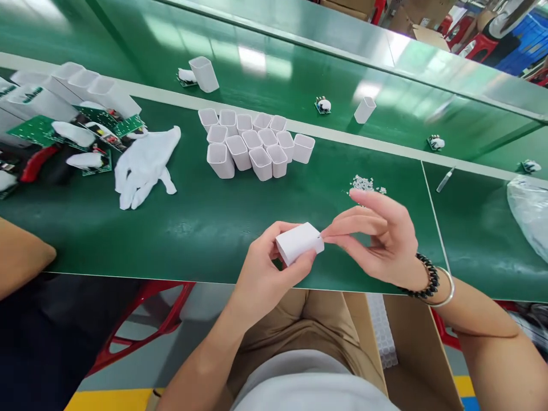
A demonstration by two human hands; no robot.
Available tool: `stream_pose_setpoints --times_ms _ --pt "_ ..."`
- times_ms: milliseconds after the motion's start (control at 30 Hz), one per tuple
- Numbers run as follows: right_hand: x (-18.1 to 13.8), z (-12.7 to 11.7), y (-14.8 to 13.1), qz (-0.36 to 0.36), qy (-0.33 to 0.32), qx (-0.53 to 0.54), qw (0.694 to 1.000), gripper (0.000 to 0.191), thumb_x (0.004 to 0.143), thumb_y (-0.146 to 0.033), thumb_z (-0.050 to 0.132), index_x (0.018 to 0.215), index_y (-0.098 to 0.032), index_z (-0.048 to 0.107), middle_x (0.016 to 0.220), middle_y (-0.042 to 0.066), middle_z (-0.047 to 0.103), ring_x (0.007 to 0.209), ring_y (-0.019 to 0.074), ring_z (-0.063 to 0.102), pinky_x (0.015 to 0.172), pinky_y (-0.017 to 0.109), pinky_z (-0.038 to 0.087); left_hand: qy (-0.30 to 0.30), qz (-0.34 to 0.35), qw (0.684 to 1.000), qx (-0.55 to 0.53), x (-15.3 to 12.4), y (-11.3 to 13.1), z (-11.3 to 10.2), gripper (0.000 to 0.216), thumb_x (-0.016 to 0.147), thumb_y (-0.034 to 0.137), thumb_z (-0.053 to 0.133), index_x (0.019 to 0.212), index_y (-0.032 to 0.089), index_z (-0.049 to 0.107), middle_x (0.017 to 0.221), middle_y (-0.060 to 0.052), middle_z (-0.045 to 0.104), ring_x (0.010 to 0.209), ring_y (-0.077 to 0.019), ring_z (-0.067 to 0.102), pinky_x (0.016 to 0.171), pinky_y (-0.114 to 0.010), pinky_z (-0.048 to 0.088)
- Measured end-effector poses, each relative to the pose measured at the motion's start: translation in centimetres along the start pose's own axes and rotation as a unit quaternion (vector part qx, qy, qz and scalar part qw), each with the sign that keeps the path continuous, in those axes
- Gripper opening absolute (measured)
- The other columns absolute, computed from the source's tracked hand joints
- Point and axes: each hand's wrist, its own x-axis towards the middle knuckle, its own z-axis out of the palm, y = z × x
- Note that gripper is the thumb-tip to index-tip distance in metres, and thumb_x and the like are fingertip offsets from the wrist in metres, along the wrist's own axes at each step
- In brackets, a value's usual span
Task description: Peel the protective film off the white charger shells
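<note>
My left hand (274,268) is closed around a white plastic housing (297,242), a hollow rounded sleeve lying tilted on its side. At the housing's right end, my right hand (377,240) pinches thumb and forefinger together beside a small dark slot or hole. Whatever sits between those fingertips, if anything, is too small to make out. Just beyond the right hand lies a little heap of small translucent pieces (363,184), partly covered by its raised fingers. Several matching white housings (261,162) stand in a cluster, open ends up, on the green bench (184,245).
At left are circuit boards (36,131), more housings (109,94) and a white glove (148,162). A conveyor strip behind carries a housing (365,109) and small boards (323,105). A pen-like tool (445,180) and plastic bag (528,211) lie right. Another person's arm (23,257) is at left.
</note>
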Motion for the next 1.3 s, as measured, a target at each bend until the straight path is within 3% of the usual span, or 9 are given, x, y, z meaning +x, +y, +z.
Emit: stream_pose_setpoints --times_ms 133,267,433,567,700,833,933,1300 --pt "0.3 -0.5 -0.8 0.000 -0.033 -0.054 0.998 0.070 0.092 -0.001 0.058 0.150 -0.034 0.036 0.093 0.000 0.080 0.079 0.0185 0.074 0.073 0.034 0.059 0.006 0.043 0.999 0.027 -0.3 0.6 0.1 0.021 0.080 0.027 0.075 0.098 0.019 0.068 0.081 -0.001 0.066 0.066 -0.0116 0.057 0.054 -0.019 0.045" --pt "0.5 -0.9 -1.0 -0.012 -0.056 -0.080 0.995 0.057 0.096 -0.007 0.056 0.144 -0.033 0.044 0.089 0.002 0.079 0.075 0.0201 0.073 0.066 0.034 0.059 0.008 0.070 0.997 0.044 -0.4 0.6 0.1 0.021 0.080 0.027 0.076 0.099 0.020 0.068 0.082 -0.001 0.066 0.068 -0.0129 0.059 0.055 -0.020 0.045" --pt "0.7 -1.5 -1.5 -0.003 -0.089 -0.090 0.992 0.039 0.096 -0.007 0.056 0.128 -0.029 0.058 0.095 0.003 0.078 0.082 0.0182 0.073 0.069 0.031 0.061 0.011 0.131 0.988 0.084 -0.7 0.5 0.0 0.024 0.084 0.024 0.074 0.106 0.024 0.065 0.090 0.000 0.066 0.076 -0.0126 0.062 0.067 -0.022 0.050" --pt "1.3 -2.0 -2.2 0.044 -0.103 -0.050 0.992 0.026 0.095 -0.009 0.062 0.113 -0.027 0.065 0.093 0.001 0.075 0.083 0.0150 0.071 0.074 0.027 0.060 0.013 0.202 0.969 0.144 -0.8 0.8 -0.3 0.030 0.084 0.021 0.073 0.111 0.024 0.061 0.095 0.000 0.065 0.080 -0.0121 0.061 0.072 -0.022 0.050" --pt "2.1 -2.8 -2.3 0.145 -0.147 -0.018 0.978 0.005 0.093 -0.021 0.070 0.095 -0.026 0.068 0.085 -0.002 0.075 0.070 0.0117 0.068 0.066 0.023 0.056 0.015 0.292 0.930 0.224 -0.7 1.4 -0.8 0.039 0.081 0.019 0.075 0.116 0.023 0.059 0.095 -0.001 0.064 0.079 -0.0136 0.060 0.068 -0.024 0.048" --pt "2.5 -3.5 -1.8 0.231 -0.208 0.068 0.948 0.009 0.093 -0.028 0.071 0.086 -0.022 0.070 0.078 -0.002 0.075 0.067 0.0113 0.069 0.063 0.021 0.055 0.015 0.360 0.894 0.266 -0.4 1.6 -1.2 0.044 0.078 0.019 0.076 0.120 0.025 0.062 0.098 -0.005 0.069 0.082 -0.0185 0.063 0.068 -0.028 0.049" --pt "2.5 -3.8 -1.3 0.260 -0.251 0.116 0.925 0.013 0.094 -0.031 0.069 0.088 -0.019 0.071 0.077 -0.001 0.075 0.065 0.0104 0.068 0.062 0.020 0.055 0.007 0.366 0.889 0.273 -0.1 1.6 -1.3 0.045 0.076 0.019 0.078 0.119 0.025 0.066 0.097 -0.005 0.070 0.079 -0.0183 0.064 0.069 -0.027 0.050" --pt "2.9 -4.5 0.1 0.270 -0.315 0.154 0.897 0.015 0.096 -0.030 0.066 0.090 -0.017 0.072 0.075 -0.001 0.074 0.066 0.0091 0.068 0.065 0.018 0.056 -0.039 0.290 0.922 0.254 0.3 1.3 -0.7 0.035 0.080 0.022 0.076 0.114 0.023 0.066 0.090 -0.002 0.068 0.074 -0.0139 0.061 0.064 -0.023 0.049"
